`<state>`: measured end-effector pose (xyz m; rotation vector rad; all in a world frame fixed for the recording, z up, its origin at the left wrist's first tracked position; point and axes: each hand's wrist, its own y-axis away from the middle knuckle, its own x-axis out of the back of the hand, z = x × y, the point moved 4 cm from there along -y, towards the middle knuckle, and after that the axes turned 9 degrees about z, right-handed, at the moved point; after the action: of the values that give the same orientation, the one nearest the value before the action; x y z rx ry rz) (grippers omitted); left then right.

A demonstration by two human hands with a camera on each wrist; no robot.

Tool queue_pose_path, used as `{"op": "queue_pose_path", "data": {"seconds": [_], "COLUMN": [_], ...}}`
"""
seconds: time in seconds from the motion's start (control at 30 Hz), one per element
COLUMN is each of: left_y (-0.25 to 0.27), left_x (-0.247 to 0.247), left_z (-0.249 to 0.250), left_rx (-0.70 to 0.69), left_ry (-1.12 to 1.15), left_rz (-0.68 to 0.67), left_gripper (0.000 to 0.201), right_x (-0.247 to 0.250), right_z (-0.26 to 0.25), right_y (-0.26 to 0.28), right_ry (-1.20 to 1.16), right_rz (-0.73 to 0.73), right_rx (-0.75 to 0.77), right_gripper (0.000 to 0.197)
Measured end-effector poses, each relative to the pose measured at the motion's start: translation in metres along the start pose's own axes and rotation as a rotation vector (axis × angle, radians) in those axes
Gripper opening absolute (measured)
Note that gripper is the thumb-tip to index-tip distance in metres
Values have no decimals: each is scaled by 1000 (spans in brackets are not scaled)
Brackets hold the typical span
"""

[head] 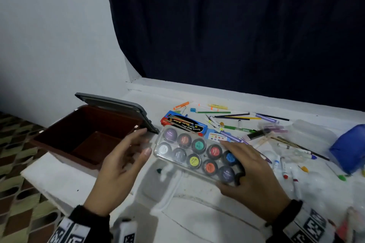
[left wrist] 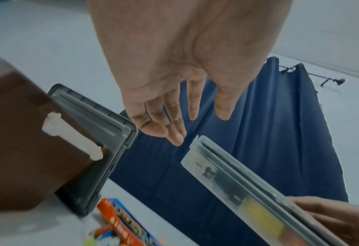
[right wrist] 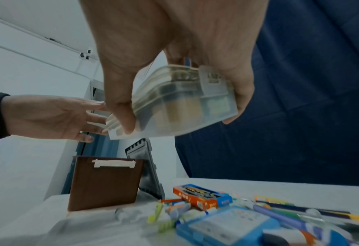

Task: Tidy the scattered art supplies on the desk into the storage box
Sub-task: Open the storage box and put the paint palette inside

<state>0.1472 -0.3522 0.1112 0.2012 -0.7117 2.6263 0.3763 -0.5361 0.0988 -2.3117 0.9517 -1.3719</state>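
A clear plastic paint case (head: 197,152) with two rows of round colour pots hangs tilted above the desk. My right hand (head: 233,165) grips its right end, thumb on the near edge and fingers over the far edge. In the right wrist view the right hand (right wrist: 179,123) wraps the paint case (right wrist: 180,101) the same way. My left hand (head: 136,142) is open with straight fingers just off the case's left end; touching cannot be judged. The left wrist view shows those fingers (left wrist: 193,109) above the case's corner (left wrist: 237,188). A brown storage box (head: 65,130) stands empty at the left, its grey lid (head: 118,106) tipped back.
Behind the case lie a brush pack (head: 183,124), markers and pencils (head: 233,116). A blue pouch (head: 349,148) sits at the right. A clear plastic tray (head: 162,181) lies under the case. A dark curtain (head: 237,25) hangs behind. The desk drops to patterned floor (head: 15,163) at the left.
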Motion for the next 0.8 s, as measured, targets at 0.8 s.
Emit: {"op": "queue_pose_path", "data": {"seconds": [0.8], "left_y": [-180], "left_x": [230], "left_z": [-154], "left_rx": [-194], "left_ry": [-365], "left_rz": [-151], "left_gripper": [26], "right_x": [-222], "right_z": [-157], "right_y": [-152], "right_ry": [134], "right_rz": [23], "right_rx": [181], "right_gripper": [74]}}
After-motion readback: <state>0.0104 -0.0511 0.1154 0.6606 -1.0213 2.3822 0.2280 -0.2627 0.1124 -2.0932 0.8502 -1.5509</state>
